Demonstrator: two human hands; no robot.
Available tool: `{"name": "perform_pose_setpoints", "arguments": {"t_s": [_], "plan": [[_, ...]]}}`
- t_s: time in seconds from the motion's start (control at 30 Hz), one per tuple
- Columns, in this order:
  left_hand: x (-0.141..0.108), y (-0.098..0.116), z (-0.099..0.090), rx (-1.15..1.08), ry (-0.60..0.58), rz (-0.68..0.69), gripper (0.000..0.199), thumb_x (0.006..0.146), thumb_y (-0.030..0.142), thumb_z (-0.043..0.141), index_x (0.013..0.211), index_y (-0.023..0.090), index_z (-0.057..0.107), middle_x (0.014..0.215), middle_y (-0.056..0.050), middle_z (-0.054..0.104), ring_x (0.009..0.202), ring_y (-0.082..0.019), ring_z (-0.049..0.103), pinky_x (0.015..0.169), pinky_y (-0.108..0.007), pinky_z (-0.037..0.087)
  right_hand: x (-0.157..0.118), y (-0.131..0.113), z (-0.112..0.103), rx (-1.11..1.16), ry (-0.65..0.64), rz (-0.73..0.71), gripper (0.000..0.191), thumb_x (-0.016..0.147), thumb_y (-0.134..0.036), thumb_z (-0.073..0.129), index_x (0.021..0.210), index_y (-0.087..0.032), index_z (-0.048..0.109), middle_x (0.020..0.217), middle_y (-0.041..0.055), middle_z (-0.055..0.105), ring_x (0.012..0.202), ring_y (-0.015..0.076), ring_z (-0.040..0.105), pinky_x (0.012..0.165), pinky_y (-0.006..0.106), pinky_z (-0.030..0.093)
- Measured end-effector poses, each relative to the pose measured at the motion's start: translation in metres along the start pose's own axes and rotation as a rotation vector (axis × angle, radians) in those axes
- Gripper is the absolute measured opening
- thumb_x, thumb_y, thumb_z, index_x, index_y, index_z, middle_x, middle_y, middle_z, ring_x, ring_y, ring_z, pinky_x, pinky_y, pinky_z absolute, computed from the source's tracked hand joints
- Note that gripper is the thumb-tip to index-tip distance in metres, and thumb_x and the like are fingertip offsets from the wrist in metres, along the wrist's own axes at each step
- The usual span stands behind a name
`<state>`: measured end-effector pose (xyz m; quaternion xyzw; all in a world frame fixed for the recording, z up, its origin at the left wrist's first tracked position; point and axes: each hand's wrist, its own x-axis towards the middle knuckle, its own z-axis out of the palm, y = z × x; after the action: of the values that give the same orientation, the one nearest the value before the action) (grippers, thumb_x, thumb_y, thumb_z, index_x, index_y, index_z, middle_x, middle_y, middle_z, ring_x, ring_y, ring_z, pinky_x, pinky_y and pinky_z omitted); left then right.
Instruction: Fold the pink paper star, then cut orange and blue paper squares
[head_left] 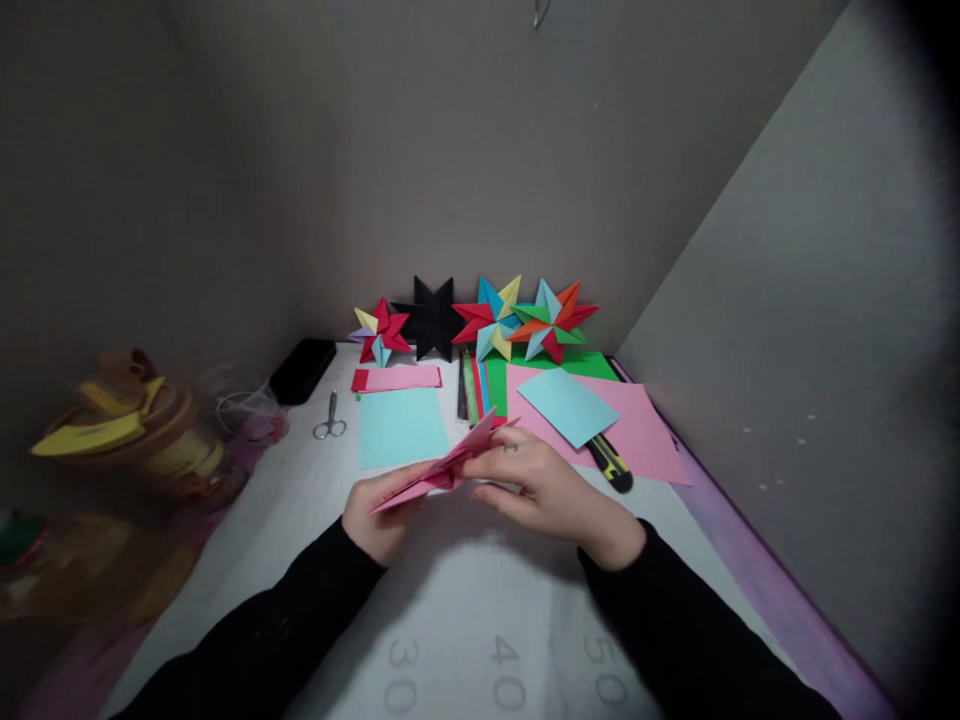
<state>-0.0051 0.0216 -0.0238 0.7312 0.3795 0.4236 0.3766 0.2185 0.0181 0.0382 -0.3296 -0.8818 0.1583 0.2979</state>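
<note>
A folded piece of pink paper [442, 470] with pointed ends is held above the white table surface, between both hands. My left hand [386, 510] grips it from below and the left side, its fingers mostly hidden behind the paper. My right hand [532, 485] pinches the right part of the fold, thumb and fingers closed on it. Just beyond the hands lies a light blue paper sheet [401, 428]. A second light blue sheet [568, 405] rests on a large pink sheet [649, 430], partly over a yellow-and-black utility knife [613, 465].
Several folded paper stars, among them a black star [435, 318], lean against the back wall. Small scissors [331, 418], pink strips [401, 378] and a black phone-like object [302, 370] lie at the left. A cluttered brown pot [142, 430] stands beyond the left edge.
</note>
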Motion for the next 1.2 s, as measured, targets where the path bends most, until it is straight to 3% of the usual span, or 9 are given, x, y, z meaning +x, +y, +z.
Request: {"name": "perform_pose_setpoints", "arguments": {"t_s": [0.23, 0.5, 0.6, 0.8, 0.9, 1.03, 1.2], "plan": [[-0.001, 0.002, 0.001, -0.025, -0.038, 0.000, 0.034, 0.081, 0.009, 0.055, 0.111, 0.020, 0.067, 0.110, -0.004, 0.070, 0.100, -0.018, 0.066, 0.089, -0.026, 0.052, 0.001, -0.010, -0.005, -0.157, -0.111, 0.114, 0.018, 0.085, -0.023, 0.056, 0.100, -0.022, 0.065, 0.084, 0.0053, 0.062, 0.083, 0.0202, 0.050, 0.077, 0.035, 0.042], [0.000, 0.002, 0.002, 0.025, 0.009, -0.013, 0.031, 0.081, 0.012, 0.057, 0.108, 0.019, 0.069, 0.106, -0.005, 0.072, 0.095, -0.019, 0.068, 0.084, -0.028, 0.054, 0.002, -0.004, -0.001, -0.252, -0.071, 0.084, 0.018, 0.086, -0.024, 0.053, 0.091, -0.019, 0.069, 0.080, 0.0062, 0.051, 0.082, 0.0204, 0.045, 0.075, 0.035, 0.040], [0.001, 0.006, 0.002, 0.015, 0.027, -0.028, 0.027, 0.082, 0.016, 0.057, 0.106, 0.018, 0.070, 0.106, -0.005, 0.072, 0.093, -0.020, 0.068, 0.085, -0.030, 0.054, 0.002, -0.004, 0.003, -0.296, 0.010, 0.066, 0.017, 0.088, -0.024, 0.052, 0.089, -0.018, 0.068, 0.082, 0.0066, 0.053, 0.083, 0.0202, 0.046, 0.074, 0.035, 0.040], [0.003, 0.014, 0.002, -0.019, 0.039, -0.051, 0.023, 0.084, 0.021, 0.057, 0.101, 0.021, 0.072, 0.105, -0.004, 0.072, 0.093, -0.020, 0.068, 0.088, -0.032, 0.054, 0.001, -0.006, 0.014, -0.381, 0.227, -0.109, 0.015, 0.088, -0.021, 0.052, 0.091, -0.018, 0.066, 0.084, 0.0070, 0.062, 0.082, 0.0201, 0.050, 0.075, 0.037, 0.041], [0.003, 0.012, 0.001, 0.002, 0.036, -0.042, 0.023, 0.083, 0.020, 0.058, 0.101, 0.020, 0.072, 0.104, -0.004, 0.073, 0.092, -0.020, 0.069, 0.088, -0.032, 0.053, 0.001, -0.007, 0.016, -0.325, 0.209, -0.148, 0.015, 0.089, -0.017, 0.050, 0.091, -0.017, 0.065, 0.080, 0.0061, 0.063, 0.078, 0.0186, 0.052, 0.072, 0.034, 0.043], [0.002, 0.012, 0.001, 0.011, 0.054, -0.030, 0.024, 0.082, 0.019, 0.059, 0.103, 0.018, 0.071, 0.103, -0.005, 0.073, 0.090, -0.020, 0.069, 0.084, -0.031, 0.055, 0.001, -0.007, 0.017, -0.286, 0.183, -0.049, 0.016, 0.090, -0.019, 0.047, 0.096, -0.015, 0.062, 0.081, 0.0079, 0.060, 0.078, 0.0193, 0.053, 0.072, 0.034, 0.045], [0.005, 0.019, 0.002, -0.012, 0.064, -0.025, 0.024, 0.083, 0.019, 0.057, 0.102, 0.019, 0.072, 0.100, -0.004, 0.074, 0.087, -0.019, 0.070, 0.083, -0.029, 0.056, 0.001, -0.006, 0.019, -0.248, 0.277, -0.051, 0.010, 0.087, -0.014, 0.050, 0.087, -0.018, 0.060, 0.085, 0.0070, 0.064, 0.082, 0.0194, 0.053, 0.076, 0.035, 0.044]]}}
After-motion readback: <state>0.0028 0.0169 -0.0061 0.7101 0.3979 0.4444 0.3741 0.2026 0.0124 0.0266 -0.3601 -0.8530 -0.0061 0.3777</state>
